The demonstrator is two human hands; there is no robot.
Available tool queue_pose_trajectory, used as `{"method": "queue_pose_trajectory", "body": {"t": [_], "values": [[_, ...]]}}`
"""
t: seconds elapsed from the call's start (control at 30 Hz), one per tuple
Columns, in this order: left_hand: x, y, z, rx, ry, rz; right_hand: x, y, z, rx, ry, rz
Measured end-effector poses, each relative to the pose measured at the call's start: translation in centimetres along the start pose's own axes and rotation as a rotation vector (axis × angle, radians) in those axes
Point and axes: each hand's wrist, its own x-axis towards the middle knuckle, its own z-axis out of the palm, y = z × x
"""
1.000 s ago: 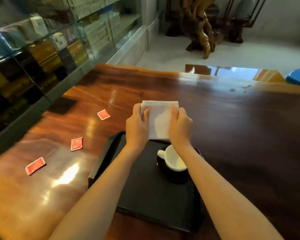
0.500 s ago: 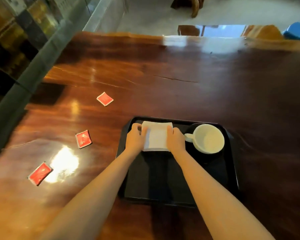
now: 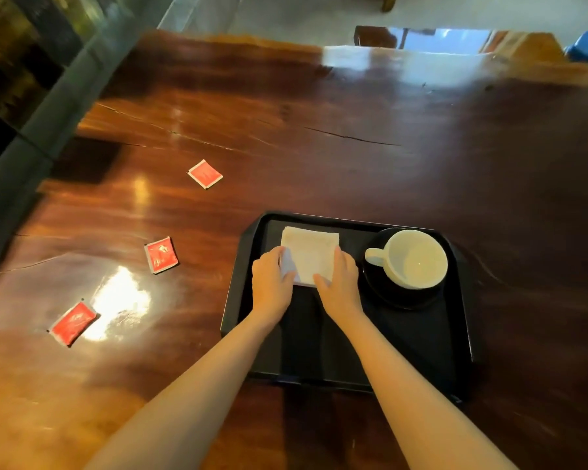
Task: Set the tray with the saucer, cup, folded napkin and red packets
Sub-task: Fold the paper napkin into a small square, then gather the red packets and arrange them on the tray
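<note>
Nearest the table's [image 3: 319, 137] left edge lies a red packet [image 3: 72, 323], flat on the polished wood beside a bright glare patch. Right of it and farther from the near edge is a second red packet [image 3: 161, 255], also flat and well apart from the first. A third red packet [image 3: 205, 174] lies farther still toward the middle of the table. All three are on bare wood, well left of the tray and outside it.

The black tray [image 3: 248, 239] sits right of centre, close to the table's near edge. In its far left corner lies the folded white napkin [image 3: 314, 251], flat on the tray floor. The left hand [image 3: 271, 286] rests at the napkin's near left corner, fingers curled over that edge and touching the cloth; whether the corner is pinched or only pressed down cannot be told. The right hand [image 3: 338, 283] lies on the napkin's near right side, fingers spread loosely and flat on the cloth, closed on nothing. Both forearms reach in from the near edge across the tray.

In the tray's far right corner a dark saucer [image 3: 381, 290] carries a white cup [image 3: 416, 257], upright and empty, its handle pointing left toward the napkin. Cup and napkin are near each other but apart.
</note>
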Motion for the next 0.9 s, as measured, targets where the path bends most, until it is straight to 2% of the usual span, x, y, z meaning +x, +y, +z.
{"method": "queue_pose_trajectory", "body": {"t": [0.23, 0.47, 0.7, 0.9], "values": [[-0.1, 0.2, -0.3, 0.152, -0.093, -0.023, 0.2, -0.5, -1.0, -0.107, -0.104, 0.001], [-0.7, 3.3, -5.3, 0.359, -0.365, -0.058, 0.6, -3.2, -5.4, -0.391, -0.412, 0.016], [-2.1, 3.4, -13.4, 0.549, -0.415, -0.046, -0.8, -10.3, -8.1, -0.685, -0.724, -0.071], [-3.8, -1.4, -21.1, 0.653, -0.397, -0.172, -2.0, -16.6, -4.5, -0.814, -0.829, -0.158]]}}
